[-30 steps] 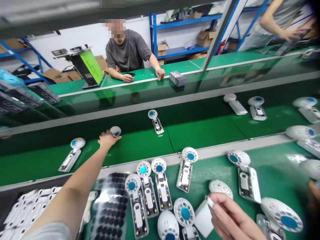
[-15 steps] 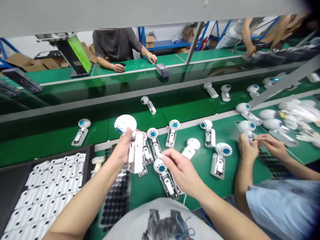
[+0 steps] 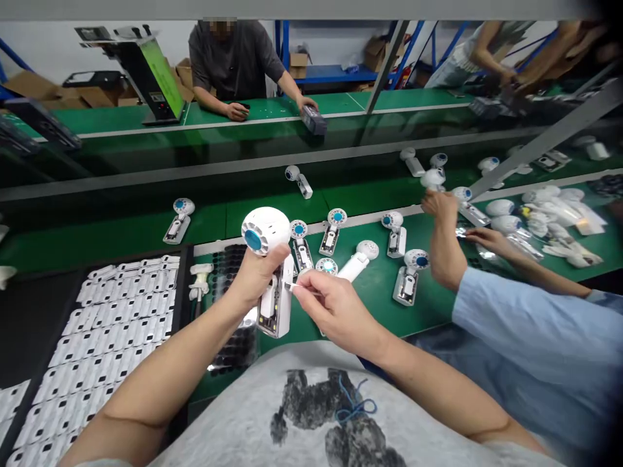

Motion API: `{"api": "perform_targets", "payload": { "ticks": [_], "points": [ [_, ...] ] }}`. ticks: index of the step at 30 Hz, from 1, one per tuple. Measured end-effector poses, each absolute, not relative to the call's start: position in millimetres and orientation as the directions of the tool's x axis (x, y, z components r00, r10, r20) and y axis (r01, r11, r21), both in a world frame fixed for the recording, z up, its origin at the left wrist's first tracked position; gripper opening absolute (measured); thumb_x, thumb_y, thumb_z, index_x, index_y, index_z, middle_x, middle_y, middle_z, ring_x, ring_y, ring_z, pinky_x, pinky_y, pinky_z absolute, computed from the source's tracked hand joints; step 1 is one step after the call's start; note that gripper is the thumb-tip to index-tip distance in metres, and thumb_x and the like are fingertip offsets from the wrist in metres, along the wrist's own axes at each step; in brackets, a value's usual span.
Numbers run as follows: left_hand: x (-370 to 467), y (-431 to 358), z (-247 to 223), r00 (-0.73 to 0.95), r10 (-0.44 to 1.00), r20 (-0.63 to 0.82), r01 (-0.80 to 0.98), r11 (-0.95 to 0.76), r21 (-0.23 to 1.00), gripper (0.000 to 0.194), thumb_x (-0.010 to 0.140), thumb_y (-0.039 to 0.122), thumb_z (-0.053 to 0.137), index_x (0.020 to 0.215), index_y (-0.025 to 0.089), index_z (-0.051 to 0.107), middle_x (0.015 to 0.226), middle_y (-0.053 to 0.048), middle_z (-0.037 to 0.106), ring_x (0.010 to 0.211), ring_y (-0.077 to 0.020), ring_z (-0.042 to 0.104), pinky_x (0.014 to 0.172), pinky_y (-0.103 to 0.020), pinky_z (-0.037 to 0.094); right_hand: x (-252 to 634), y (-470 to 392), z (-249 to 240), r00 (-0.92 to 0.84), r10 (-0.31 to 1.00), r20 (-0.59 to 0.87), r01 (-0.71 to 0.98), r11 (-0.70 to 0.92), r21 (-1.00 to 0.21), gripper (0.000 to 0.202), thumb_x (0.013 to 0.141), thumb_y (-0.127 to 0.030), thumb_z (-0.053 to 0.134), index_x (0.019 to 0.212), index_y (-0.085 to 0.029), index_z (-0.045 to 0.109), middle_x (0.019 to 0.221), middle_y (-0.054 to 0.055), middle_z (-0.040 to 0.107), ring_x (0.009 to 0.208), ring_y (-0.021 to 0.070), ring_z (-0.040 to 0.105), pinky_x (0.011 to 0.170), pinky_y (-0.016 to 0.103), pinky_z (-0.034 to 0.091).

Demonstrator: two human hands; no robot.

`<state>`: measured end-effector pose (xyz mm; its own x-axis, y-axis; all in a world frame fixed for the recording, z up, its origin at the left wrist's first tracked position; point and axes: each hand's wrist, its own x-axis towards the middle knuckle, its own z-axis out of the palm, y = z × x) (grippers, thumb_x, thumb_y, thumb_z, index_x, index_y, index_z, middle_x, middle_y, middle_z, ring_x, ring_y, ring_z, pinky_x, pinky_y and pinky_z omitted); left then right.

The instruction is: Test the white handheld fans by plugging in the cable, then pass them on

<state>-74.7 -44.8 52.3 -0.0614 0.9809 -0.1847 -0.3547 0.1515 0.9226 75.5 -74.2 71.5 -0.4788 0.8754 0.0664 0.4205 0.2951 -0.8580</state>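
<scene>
My left hand (image 3: 263, 272) is closed around a white handheld fan (image 3: 267, 232), just below its round head. The blue hub faces me, and the uncovered side of its handle shows a circuit board. Against the handle's right edge, my right hand (image 3: 338, 308) pinches a small plug on a thin white cable (image 3: 292, 286). Whether the plug sits in the fan's port cannot be made out. Behind my hands, more fans lie on the green bench, among them one with an open handle (image 3: 333, 232) and one lying face down (image 3: 359, 259).
To the left, a black tray (image 3: 183, 285) holds rows of white covers. A sheet of black round pads (image 3: 228, 350) lies beside it. A conveyor (image 3: 233, 220) carries several fans behind the bench. On my right, a co-worker's hand (image 3: 440, 214) reaches toward the conveyor.
My left hand has turned the fan, bringing its hub and circuit board into view. My right hand has brought the plug to its side. The co-worker's arm has reached toward the conveyor.
</scene>
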Motion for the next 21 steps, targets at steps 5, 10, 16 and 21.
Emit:
{"api": "perform_targets", "payload": {
  "ticks": [5,10,16,21],
  "points": [
    [-68.5,-51.9,48.7,0.044,0.992,-0.115,-0.26,0.123,0.958,0.051,0.069,0.062,0.058,0.088,0.016,0.066,0.089,-0.007,0.069,0.097,-0.0248,0.059,0.083,-0.03,0.044,77.2,-83.2,69.1,-0.471,0.878,0.083,0.538,0.361,-0.762,0.02,0.086,-0.02,0.043,0.066,-0.02,0.042,0.06,-0.002,0.045,0.058,0.0129,0.042,0.057,0.026,0.032],
    [-64.1,-55.9,40.4,0.096,0.976,-0.198,-0.297,0.217,0.93,0.063,0.073,0.069,0.044,0.098,0.015,0.064,0.087,-0.008,0.069,0.093,-0.0244,0.061,0.078,-0.03,0.046,79.7,-91.2,59.8,-0.445,0.891,0.087,0.504,0.329,-0.798,0.021,0.089,-0.021,0.04,0.067,-0.02,0.039,0.058,-0.004,0.04,0.054,0.0114,0.037,0.054,0.024,0.03],
    [-61.2,-57.9,38.3,0.077,0.974,-0.215,-0.246,0.228,0.942,0.07,0.073,0.072,0.04,0.102,0.013,0.063,0.084,-0.008,0.069,0.085,-0.024,0.063,0.075,-0.032,0.048,83.1,-92.2,52.6,-0.437,0.896,0.073,0.44,0.284,-0.852,0.023,0.088,-0.024,0.042,0.066,-0.019,0.04,0.058,-0.005,0.04,0.054,0.0099,0.036,0.053,0.022,0.03],
    [-55.4,-45.0,28.1,-0.002,0.979,-0.206,-0.056,0.206,0.977,0.067,0.068,0.07,0.05,0.095,0.011,0.064,0.077,-0.008,0.068,0.079,-0.0254,0.064,0.073,-0.034,0.049,90.9,-82.3,43.7,-0.468,0.884,-0.018,0.368,0.176,-0.913,0.021,0.088,-0.025,0.043,0.069,-0.018,0.048,0.057,-0.005,0.042,0.054,0.0089,0.038,0.053,0.021,0.031]
  ]
}}
